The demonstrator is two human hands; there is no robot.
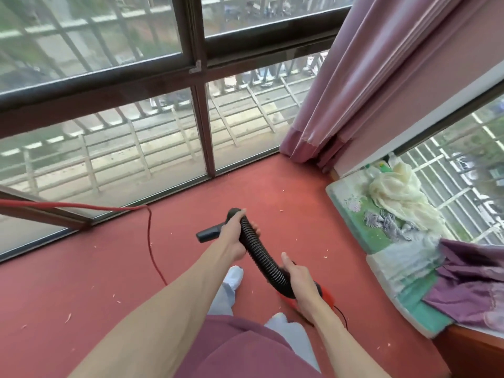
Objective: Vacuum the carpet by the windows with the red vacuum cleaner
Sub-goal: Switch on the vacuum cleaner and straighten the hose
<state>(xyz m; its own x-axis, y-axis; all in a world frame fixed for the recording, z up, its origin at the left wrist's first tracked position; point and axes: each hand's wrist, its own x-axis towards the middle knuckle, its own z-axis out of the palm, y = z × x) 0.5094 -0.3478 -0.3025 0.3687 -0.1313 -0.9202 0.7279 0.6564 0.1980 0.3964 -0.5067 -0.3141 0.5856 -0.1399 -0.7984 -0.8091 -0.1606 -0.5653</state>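
Hose [261,252]: black, ribbed, flexible plastic, bent in an arc between both hands. Left hand [231,236] wrapped closed around its upper end, just behind a smooth black nozzle [208,236] that juts out to the left of that hand. Right hand [296,279] closed on the lower end, thumb pointing up along the ribs.

Vacuum [324,294]: red and black hard body, mostly hidden under and behind the right hand, above the carpet.

Cord [152,246]: thin, red, trailing across the floor left of the left hand toward the window frame.

Carpet [81,282]: red, short flat pile, dotted with small pale scraps on all sides of the hands.

Windows [109,148]: dark-framed glass panes beyond the hands, railing outside.

Curtain [354,91]: mauve, heavy folds, beyond and right of the right hand.

Ledge [351,203]: right of the right hand, floral covering, with crumpled cream and purple cloths on it.
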